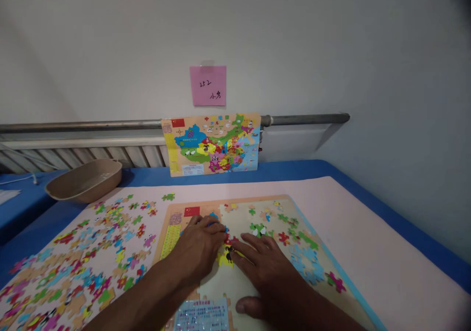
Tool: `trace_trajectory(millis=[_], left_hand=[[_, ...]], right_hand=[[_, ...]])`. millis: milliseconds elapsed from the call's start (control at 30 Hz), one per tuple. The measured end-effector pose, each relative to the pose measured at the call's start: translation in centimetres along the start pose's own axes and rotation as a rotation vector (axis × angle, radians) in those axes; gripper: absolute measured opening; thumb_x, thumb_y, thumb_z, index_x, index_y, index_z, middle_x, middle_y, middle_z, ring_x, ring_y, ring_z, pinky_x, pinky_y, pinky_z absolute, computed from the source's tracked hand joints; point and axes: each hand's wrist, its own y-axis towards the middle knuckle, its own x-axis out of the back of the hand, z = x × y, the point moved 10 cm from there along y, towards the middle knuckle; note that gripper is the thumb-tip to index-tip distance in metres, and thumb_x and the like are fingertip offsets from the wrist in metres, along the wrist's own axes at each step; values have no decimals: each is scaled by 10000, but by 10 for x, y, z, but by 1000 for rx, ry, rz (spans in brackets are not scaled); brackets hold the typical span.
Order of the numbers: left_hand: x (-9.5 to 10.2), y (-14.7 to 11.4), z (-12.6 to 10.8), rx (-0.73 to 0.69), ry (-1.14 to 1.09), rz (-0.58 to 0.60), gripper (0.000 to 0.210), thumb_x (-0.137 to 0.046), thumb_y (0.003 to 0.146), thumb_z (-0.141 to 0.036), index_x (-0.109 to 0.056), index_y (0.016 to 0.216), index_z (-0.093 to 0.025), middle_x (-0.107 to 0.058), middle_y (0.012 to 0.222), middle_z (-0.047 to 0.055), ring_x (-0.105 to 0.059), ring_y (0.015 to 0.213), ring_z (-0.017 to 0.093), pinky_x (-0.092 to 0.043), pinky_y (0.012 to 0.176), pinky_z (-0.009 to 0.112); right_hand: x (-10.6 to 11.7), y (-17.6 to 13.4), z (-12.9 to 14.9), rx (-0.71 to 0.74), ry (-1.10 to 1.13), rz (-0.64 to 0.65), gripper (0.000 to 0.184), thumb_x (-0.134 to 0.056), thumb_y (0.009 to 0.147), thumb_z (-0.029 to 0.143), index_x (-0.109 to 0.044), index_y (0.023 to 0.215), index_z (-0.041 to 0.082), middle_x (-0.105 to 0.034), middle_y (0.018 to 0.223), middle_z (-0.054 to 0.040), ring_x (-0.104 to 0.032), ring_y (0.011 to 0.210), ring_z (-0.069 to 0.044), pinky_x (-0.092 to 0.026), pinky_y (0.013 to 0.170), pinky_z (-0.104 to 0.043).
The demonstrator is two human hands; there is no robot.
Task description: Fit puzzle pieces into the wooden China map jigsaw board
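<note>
A partly assembled jigsaw map board (215, 284) lies in front of me, with a finished strip on its left side. My left hand (200, 240) is closed, its fingers bent down over the blue and red pieces at the upper left; what lies under them is hidden. Beside it, my right hand (263, 267) has its fingers apart, the fingertips touching the board by a yellow piece with a black animal (226, 257). Loose green pieces with white birds (259, 230) and a joined light-blue cluster (305, 262) lie right of my hands.
Many loose jigsaw pieces (110, 252) spread over the pink sheet (371, 252) at left. A brown basin (88, 181) stands behind them. A printed reference map (211, 144) hangs from the metal pipe (309, 119), below a pink note (208, 87) on the wall.
</note>
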Motion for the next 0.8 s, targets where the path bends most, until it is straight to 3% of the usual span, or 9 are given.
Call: trace_trajectory(millis=[333,433,600,800], left_hand=[[1,23,2,89,5,48,226,-569,1003,-189,-725,840,-202,-766,941,64,-612,1046,271,-395,919,447],[3,25,5,94,0,43,185,-587,975,-160,-718,852,-205,-757,934,48,-607,1033,265,-395,895,433],[6,30,10,79,-29,57,186,-646,879,-97,-734,967,-235,-770,1045,17,-614,1076,247,-397,914,410],[-2,33,10,58,-31,91,179,-641,858,-93,-729,924,-234,-774,1011,10,-626,1058,242,-399,919,410]], right_hand=[[3,-7,-2,115,27,-252,864,-909,802,581,-567,1484,176,-518,1576,-152,-421,1430,-417,-274,1181,-629],[7,-7,1,137,12,-301,759,-910,818,539,-603,1407,173,-565,1528,-142,-439,1401,-397,-302,1144,-593],[14,-3,6,157,-6,-363,417,-841,922,397,-653,1231,190,-659,1390,-94,-508,1302,-341,-358,1050,-508],[16,5,1,139,-41,-450,104,-698,1027,199,-661,1124,207,-719,1240,-33,-557,1201,-281,-358,977,-448]])
